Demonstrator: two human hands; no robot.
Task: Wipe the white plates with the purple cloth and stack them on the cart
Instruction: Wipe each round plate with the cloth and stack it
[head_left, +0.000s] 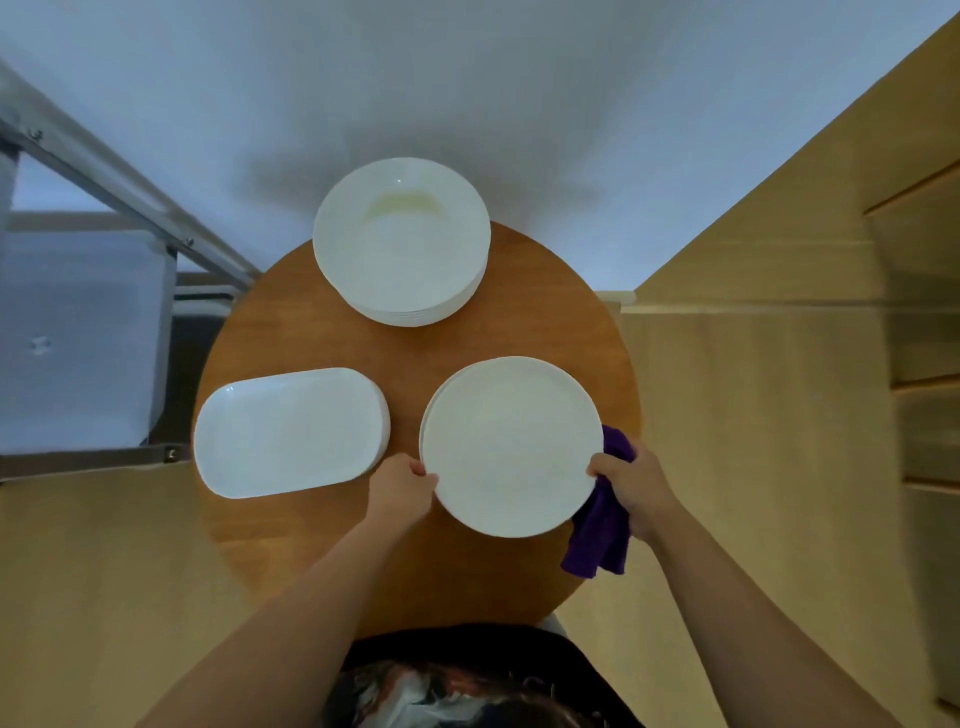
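A round white plate (511, 447) tops a small stack at the near right of a round wooden table (332, 332). My left hand (405, 488) grips its left rim. My right hand (631, 483) grips its right rim together with the purple cloth (600, 540), which hangs down below the hand. A stack of deep round white plates (402, 244) stands at the far side of the table. Oblong white plates (291, 431) lie stacked at the near left.
A metal-framed cart (83, 332) with a pale shelf stands to the left of the table. A white wall is behind, and a wooden floor and wooden furniture (914, 312) are on the right.
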